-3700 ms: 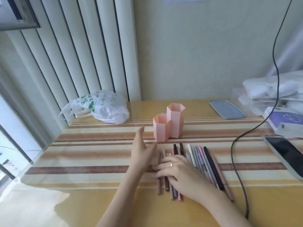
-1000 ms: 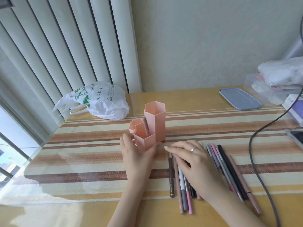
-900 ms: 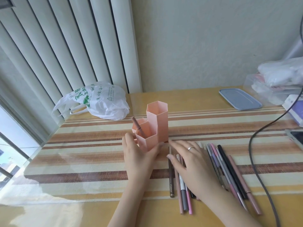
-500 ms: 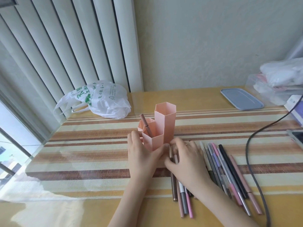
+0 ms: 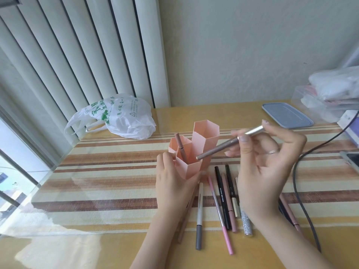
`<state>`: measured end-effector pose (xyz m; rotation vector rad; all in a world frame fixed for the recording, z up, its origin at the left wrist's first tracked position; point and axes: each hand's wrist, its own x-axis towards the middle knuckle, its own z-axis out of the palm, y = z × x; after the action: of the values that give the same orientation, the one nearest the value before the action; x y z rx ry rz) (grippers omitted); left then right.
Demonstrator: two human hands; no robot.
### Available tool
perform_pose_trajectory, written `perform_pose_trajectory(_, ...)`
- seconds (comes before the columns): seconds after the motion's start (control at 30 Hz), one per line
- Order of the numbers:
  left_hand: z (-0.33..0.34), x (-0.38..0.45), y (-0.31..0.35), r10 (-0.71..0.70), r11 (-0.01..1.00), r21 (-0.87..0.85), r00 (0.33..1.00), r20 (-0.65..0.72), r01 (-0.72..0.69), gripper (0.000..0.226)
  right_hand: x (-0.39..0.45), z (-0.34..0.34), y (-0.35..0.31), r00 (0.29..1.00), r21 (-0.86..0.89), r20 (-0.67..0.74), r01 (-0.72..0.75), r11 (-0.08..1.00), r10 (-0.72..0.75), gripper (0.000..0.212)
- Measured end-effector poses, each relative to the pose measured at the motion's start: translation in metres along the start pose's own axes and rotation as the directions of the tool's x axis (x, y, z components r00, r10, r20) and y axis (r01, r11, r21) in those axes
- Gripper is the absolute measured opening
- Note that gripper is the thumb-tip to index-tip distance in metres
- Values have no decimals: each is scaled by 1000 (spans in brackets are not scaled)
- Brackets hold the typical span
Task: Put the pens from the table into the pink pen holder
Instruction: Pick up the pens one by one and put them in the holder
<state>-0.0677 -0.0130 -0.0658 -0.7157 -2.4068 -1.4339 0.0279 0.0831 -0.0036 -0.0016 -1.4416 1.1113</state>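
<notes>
Two hands share work: our left hand grips the pink pen holder steady, our right hand pinches a brown pen, aimed inward.

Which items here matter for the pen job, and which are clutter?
Job:
pink pen holder
held pen in right hand
pens on table
left hand steadying holder

Clutter:
plastic bag
blue lid
black cable
phone
</notes>
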Motion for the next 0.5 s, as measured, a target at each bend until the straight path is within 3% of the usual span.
perform_pose_trajectory(0.13,1,-1,1,57,998,31,998,-6,-57,63,-6,1,9,997,-92,50,60,994,-56,36)
perform_pose_trajectory(0.2,1,-2,1,80,996,36,997,-10,-80,64,-11,1,15,993,-168,99,74,983,-58,19)
perform_pose_trajectory(0.5,3,-2,-1,89,995,43,996,-24,-88,65,-23,0,37,948,-400,318,126,908,9,15)
